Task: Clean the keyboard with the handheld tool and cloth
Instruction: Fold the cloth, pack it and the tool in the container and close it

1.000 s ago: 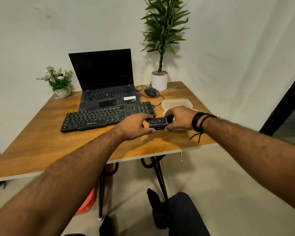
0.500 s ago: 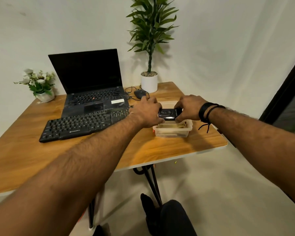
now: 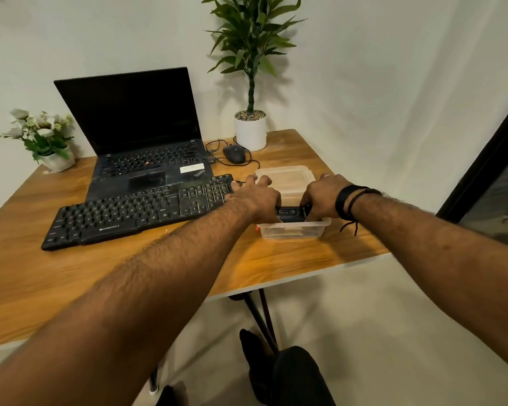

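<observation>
A small black handheld tool point(image 3: 291, 213) sits low in a clear plastic container point(image 3: 294, 231) near the table's right edge. My left hand point(image 3: 254, 197) holds the tool's left end and my right hand point(image 3: 323, 196) holds its right end, both reaching into the container. The black external keyboard point(image 3: 135, 213) lies to the left of the container, in front of the laptop. No cloth shows.
An open black laptop point(image 3: 138, 127) stands behind the keyboard. A mouse point(image 3: 233, 153) with its cable, a tall potted plant point(image 3: 250, 130) and a small flower pot point(image 3: 46, 142) stand along the wooden table's point(image 3: 71, 273) back. The container's lid point(image 3: 285, 178) lies behind the container.
Both hands have carried the black tool from the table surface up and then down into the clear container. The camera view has shifted right and closer.
</observation>
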